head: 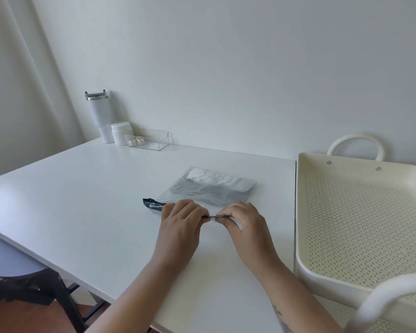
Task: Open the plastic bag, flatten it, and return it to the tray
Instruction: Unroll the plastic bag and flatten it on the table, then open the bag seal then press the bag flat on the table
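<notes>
White table (87, 193) against a pale wall fills your view, with the cream perforated tray (360, 227) sitting at its right edge. Your plastic bag (209, 188) lies flat on the table, left of the tray and apart from it, holding white and grey contents. Your left hand (180, 224) and right hand (245, 227) meet at the bag's near edge, the fingers of each pinched on that dark strip, knuckles almost touching. At the far left corner stand a white tumbler (101, 116), a small white jar (120, 133) and a clear box (147, 140)
</notes>
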{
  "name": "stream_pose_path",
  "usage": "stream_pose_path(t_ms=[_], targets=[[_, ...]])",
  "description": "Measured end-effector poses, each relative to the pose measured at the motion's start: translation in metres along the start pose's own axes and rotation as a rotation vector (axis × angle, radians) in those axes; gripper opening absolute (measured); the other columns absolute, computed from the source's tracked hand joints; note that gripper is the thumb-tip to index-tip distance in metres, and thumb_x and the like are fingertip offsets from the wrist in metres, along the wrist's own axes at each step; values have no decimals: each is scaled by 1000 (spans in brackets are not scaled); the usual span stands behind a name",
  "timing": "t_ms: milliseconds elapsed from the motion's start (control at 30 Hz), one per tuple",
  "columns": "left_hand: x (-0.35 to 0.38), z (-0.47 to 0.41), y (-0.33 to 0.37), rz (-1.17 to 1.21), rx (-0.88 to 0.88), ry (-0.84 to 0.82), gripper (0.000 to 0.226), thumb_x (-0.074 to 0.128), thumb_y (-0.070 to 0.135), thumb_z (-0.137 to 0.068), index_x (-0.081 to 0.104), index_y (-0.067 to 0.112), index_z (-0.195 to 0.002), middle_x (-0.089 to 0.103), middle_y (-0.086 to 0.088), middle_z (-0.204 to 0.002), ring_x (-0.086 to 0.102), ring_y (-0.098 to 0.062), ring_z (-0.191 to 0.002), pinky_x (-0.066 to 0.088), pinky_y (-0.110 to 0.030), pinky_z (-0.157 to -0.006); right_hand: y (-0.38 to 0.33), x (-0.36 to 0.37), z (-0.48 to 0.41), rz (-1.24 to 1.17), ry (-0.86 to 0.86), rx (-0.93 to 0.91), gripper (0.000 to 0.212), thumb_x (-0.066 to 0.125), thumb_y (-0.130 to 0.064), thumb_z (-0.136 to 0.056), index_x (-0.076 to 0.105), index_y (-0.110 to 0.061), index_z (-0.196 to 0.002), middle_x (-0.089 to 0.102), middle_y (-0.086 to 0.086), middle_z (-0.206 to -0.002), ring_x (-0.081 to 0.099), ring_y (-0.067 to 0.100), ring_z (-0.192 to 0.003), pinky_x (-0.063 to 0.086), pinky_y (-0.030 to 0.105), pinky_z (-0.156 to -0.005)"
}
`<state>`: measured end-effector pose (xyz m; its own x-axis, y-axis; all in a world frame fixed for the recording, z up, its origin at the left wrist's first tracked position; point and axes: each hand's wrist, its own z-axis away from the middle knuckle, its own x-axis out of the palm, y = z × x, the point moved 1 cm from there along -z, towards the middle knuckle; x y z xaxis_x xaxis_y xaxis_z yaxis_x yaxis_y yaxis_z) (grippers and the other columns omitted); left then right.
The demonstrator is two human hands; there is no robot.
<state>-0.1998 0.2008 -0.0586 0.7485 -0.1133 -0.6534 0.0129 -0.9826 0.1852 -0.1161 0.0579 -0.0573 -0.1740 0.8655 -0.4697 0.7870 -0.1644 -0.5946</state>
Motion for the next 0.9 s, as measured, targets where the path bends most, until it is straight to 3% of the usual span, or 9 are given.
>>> stream_pose_path(t_ms=[200,300,400,467,533,633,767,900], targets=[[-18,-14,3,145,-68,-72,6,67,26,-87,68,21,-85,66,12,-82,59,-13,-88,33,-36,-83,-5,-6,-6,-346,47,250,16,72,-11,-85,72,-27,-81,72,-15,-80,65,-1,-83,43,6,-71],[-40,-42,-4,224,-67,-184,2,71,24,-86,70,25,-87,64,18,-80,56,-4,-87,37,-36,-87,-16,-12,-20,-469,-10,284,11,69,-16,-87,72,-26,-83,75,-13,-82,67,3,-80,45,9,-70],[-58,-66,-7,329,-151,-359,6,66,31,-89,67,35,-85,62,18,-82,54,-5,-87,42,-30,-83,-27,-21,-35,-500,-40,299,10,67,-18,-88,72,-26,-85,75,-10,-82,68,8,-80,48,13,-69],[-64,-76,-7,281,-161,-425,8,62,34,-91,65,36,-85,62,14,-85,54,-6,-84,41,-24,-72,-32,-27,-42,-480,-54,308,9,68,-19,-88,72,-26,-84,74,-10,-81,67,7,-77,46,12,-66],[-67,-82,-3,248,-125,-427,9,61,31,-93,65,33,-85,61,15,-83,52,1,-80,34,-17,-64,-34,-32,-48,-467,-65,320,6,69,-21,-88,72,-26,-84,74,-13,-80,65,2,-72,43,8,-61],[-68,-88,4,221,-90,-385,9,58,24,-95,64,24,-88,56,17,-78,46,12,-81,29,-18,-68,-37,-36,-54,-417,-75,320,8,69,-25,-88,71,-25,-81,68,-15,-69,53,-2,-59,36,8,-53],[-61,-91,11,193,-110,-321,11,57,22,-95,66,20,-90,57,13,-78,46,6,-80,30,-27,-75,-37,-38,-55,-424,-32,344,9,67,-25,-89,72,-27,-82,71,-12,-74,57,1,-64,38,10,-55],[-65,-96,7,294,-171,-362,5,67,32,-89,67,29,-84,62,11,-81,49,8,-63,34,-13,-54,-35,-49,-60,-414,-30,363,9,67,-28,-88,72,-33,-82,71,-4,-77,57,7,-69,39,22,-62]])
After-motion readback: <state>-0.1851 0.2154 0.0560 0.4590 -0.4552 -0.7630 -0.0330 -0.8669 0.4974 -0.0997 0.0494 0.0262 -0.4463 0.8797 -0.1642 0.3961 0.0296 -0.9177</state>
